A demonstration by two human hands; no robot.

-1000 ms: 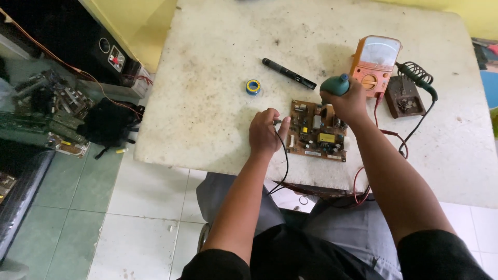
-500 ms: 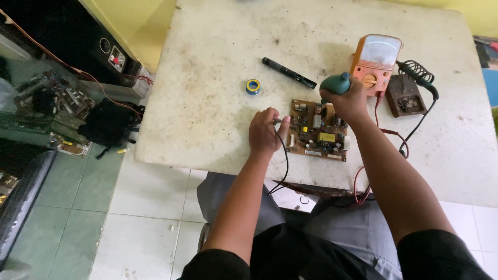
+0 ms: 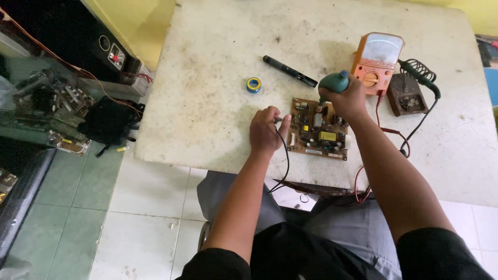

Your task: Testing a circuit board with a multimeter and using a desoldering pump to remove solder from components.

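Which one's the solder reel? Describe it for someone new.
On the white table, look left of the circuit board, beyond the left hand. The solder reel lies alone there: a small round blue ring with yellow inside, unlike the long black pen-shaped tool beside it.

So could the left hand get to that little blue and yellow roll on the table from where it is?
Probably yes. The left hand rests by the circuit board, and only bare tabletop lies between it and the roll, though its fingers pinch a thin black lead.
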